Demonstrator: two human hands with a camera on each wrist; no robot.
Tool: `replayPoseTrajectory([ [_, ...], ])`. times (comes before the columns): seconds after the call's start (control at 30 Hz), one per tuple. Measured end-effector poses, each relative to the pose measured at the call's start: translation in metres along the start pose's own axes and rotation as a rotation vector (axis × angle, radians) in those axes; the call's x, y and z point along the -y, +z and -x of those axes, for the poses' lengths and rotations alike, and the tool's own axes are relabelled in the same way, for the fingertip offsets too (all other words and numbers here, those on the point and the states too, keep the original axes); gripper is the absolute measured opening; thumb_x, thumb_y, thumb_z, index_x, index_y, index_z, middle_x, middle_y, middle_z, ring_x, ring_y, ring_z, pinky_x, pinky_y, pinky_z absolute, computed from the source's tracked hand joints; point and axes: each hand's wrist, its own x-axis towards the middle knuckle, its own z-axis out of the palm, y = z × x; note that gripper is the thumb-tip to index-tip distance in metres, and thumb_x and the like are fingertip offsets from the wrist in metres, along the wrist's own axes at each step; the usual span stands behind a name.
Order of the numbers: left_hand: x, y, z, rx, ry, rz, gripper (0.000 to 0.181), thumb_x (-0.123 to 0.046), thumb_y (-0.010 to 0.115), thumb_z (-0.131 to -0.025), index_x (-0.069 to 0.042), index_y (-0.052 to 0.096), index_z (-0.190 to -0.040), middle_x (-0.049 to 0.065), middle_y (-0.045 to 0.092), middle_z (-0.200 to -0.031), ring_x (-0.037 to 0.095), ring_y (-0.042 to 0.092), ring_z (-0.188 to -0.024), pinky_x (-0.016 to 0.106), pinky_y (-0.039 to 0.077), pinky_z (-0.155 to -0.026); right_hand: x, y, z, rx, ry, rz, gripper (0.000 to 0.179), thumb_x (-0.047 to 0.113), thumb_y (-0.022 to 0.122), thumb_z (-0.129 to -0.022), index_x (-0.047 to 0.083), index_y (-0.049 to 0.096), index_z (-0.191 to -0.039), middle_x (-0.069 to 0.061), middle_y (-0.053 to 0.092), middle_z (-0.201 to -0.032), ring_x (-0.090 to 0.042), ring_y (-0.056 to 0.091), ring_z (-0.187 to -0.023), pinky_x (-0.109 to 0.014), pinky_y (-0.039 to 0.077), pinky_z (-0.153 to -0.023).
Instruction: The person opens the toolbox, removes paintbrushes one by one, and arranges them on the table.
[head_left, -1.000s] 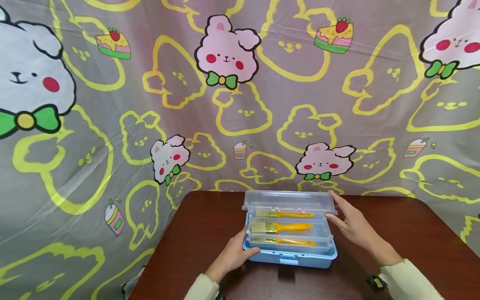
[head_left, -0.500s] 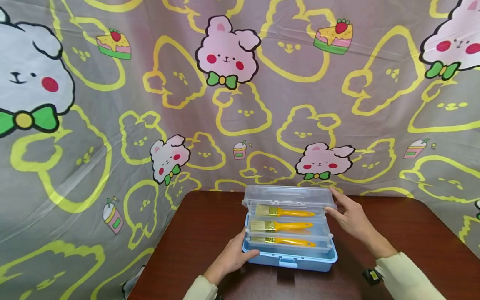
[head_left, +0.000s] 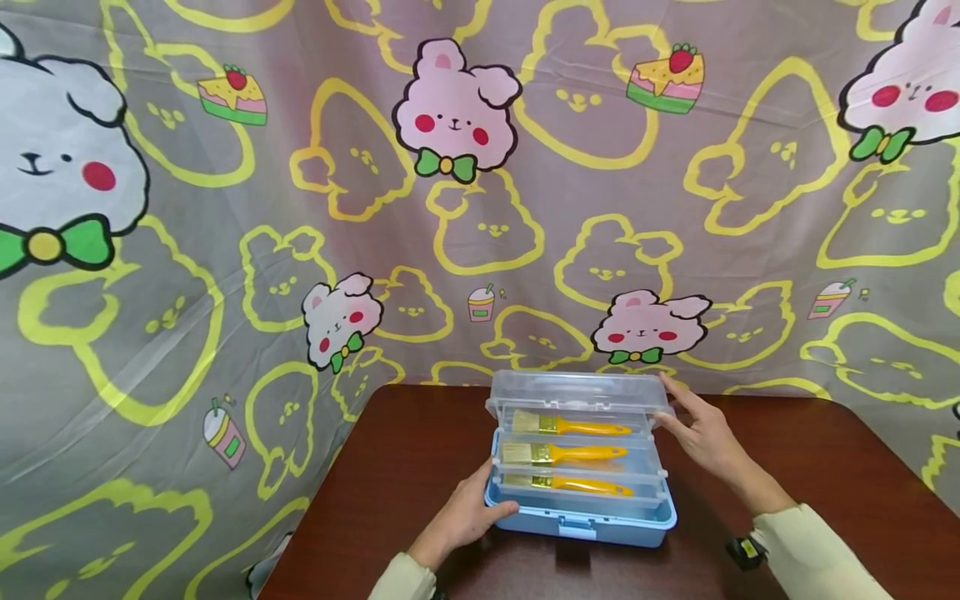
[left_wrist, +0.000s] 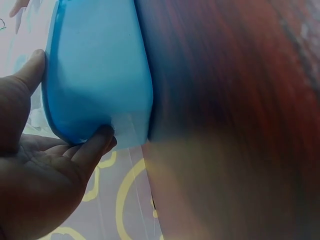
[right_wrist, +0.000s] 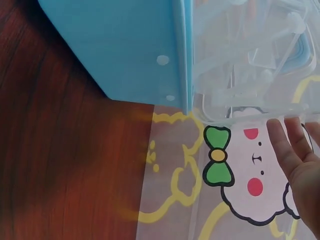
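Note:
A light-blue plastic toolbox [head_left: 585,531] stands on the table with its see-through lid [head_left: 577,390] raised at the back. Stepped clear trays [head_left: 637,471] show inside, bearing yellow-handled paintbrushes: an upper [head_left: 600,428], a middle [head_left: 592,454] and a lower one [head_left: 592,485]. My left hand [head_left: 467,508] holds the box's left front corner, thumb on the front rim and fingers against the left end [left_wrist: 112,125]. At the lid's right end, my right hand [head_left: 705,437] touches the clear plastic with fairly straight fingers [right_wrist: 285,150]. Its thumb is hidden in the right wrist view.
The dark reddish-brown table [head_left: 405,442] extends to both sides of the box. Close behind hangs a grey curtain [head_left: 450,350] printed with cartoon bunnies; it also runs along the left side. The blue front latch [head_left: 577,528] hangs over the box's front wall.
Between the first and second frames the lid tipped farther back with my right hand at its end, exposing more of the upper paintbrush. Since then little has moved. My left hand stays at the corner.

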Motion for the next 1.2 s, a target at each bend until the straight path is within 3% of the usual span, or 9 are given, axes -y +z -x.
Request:
replayPoseTrajectory([
  [0.2, -0.003, 0.001, 0.002, 0.005, -0.014, 0.016, 0.084, -0.038, 0.074, -0.082, -0.018, 0.027, -0.15, 0.009, 0.048, -0.139, 0.023, 0.051, -0.118, 0.045, 0.042, -0.095, -0.001, 0.003, -0.002, 0.001, 0.044, -0.027, 0.066, 0.013, 0.067, -0.089, 0.009, 0.034, -0.147, -0.022, 0.053, -0.126, -0.027, 0.056, -0.086, -0.016, 0.048, -0.069],
  [0.43, -0.004, 0.0, 0.003, -0.005, 0.001, -0.005, 0.084, -0.037, 0.074, -0.082, -0.015, 0.028, -0.149, 0.009, 0.051, -0.136, 0.021, 0.052, -0.116, 0.043, 0.043, -0.095, 0.002, -0.002, -0.01, 0.012, 0.171, -0.071, 0.061, 0.024, 0.063, -0.092, 0.008, 0.038, -0.145, -0.022, 0.057, -0.115, -0.018, 0.053, -0.073, -0.022, 0.044, -0.057],
  [0.57, -0.004, 0.0, 0.004, -0.006, 0.013, -0.008, 0.084, -0.035, 0.074, -0.082, -0.013, 0.028, -0.149, 0.01, 0.052, -0.135, 0.022, 0.052, -0.116, 0.042, 0.043, -0.094, -0.001, -0.005, -0.018, 0.036, 0.24, -0.087, 0.062, 0.034, 0.059, -0.094, 0.008, 0.037, -0.146, -0.024, 0.055, -0.119, -0.021, 0.047, -0.073, -0.024, 0.041, -0.055],
  [0.67, -0.005, 0.001, 0.003, 0.005, -0.006, 0.009, 0.085, -0.034, 0.074, -0.083, -0.014, 0.026, -0.15, 0.01, 0.049, -0.138, 0.022, 0.051, -0.117, 0.043, 0.042, -0.095, -0.003, -0.006, -0.023, 0.059, 0.272, -0.098, 0.063, 0.038, 0.054, -0.096, 0.008, 0.033, -0.147, -0.028, 0.048, -0.131, -0.028, 0.048, -0.083, -0.027, 0.042, -0.06],
  [0.73, -0.005, 0.001, 0.002, 0.016, -0.027, 0.026, 0.085, -0.034, 0.074, -0.083, -0.016, 0.026, -0.15, 0.009, 0.047, -0.14, 0.022, 0.051, -0.118, 0.044, 0.042, -0.096, -0.006, -0.006, -0.026, 0.069, 0.281, -0.118, 0.062, 0.038, 0.051, -0.097, 0.009, 0.031, -0.148, -0.029, 0.05, -0.128, -0.032, 0.049, -0.088, -0.03, 0.043, -0.063],
  [0.93, -0.006, 0.0, 0.001, 0.015, -0.042, 0.027, 0.085, -0.034, 0.074, -0.082, -0.014, 0.026, -0.15, 0.011, 0.047, -0.14, 0.024, 0.052, -0.117, 0.046, 0.042, -0.095, -0.016, -0.002, -0.029, 0.076, 0.232, -0.163, 0.055, 0.032, 0.043, -0.101, 0.008, 0.029, -0.149, -0.028, 0.047, -0.132, -0.039, 0.057, -0.099, -0.049, 0.051, -0.078],
  [1.03, -0.005, 0.0, 0.001, 0.01, -0.042, 0.028, 0.085, -0.034, 0.074, -0.082, -0.013, 0.026, -0.149, 0.012, 0.048, -0.139, 0.024, 0.052, -0.116, 0.046, 0.042, -0.095, -0.02, 0.0, -0.029, 0.074, 0.213, -0.19, 0.051, 0.029, 0.04, -0.103, 0.005, 0.032, -0.147, -0.028, 0.044, -0.137, -0.043, 0.057, -0.104, -0.055, 0.046, -0.083],
  [1.2, -0.005, 0.0, 0.003, -0.012, -0.03, 0.014, 0.085, -0.034, 0.074, -0.082, -0.013, 0.027, -0.149, 0.011, 0.05, -0.137, 0.023, 0.054, -0.114, 0.044, 0.044, -0.093, -0.027, 0.006, -0.028, 0.077, 0.268, -0.229, 0.052, 0.034, 0.032, -0.104, -0.004, 0.044, -0.138, -0.029, 0.053, -0.126, -0.042, 0.056, -0.105, -0.053, 0.047, -0.083],
])
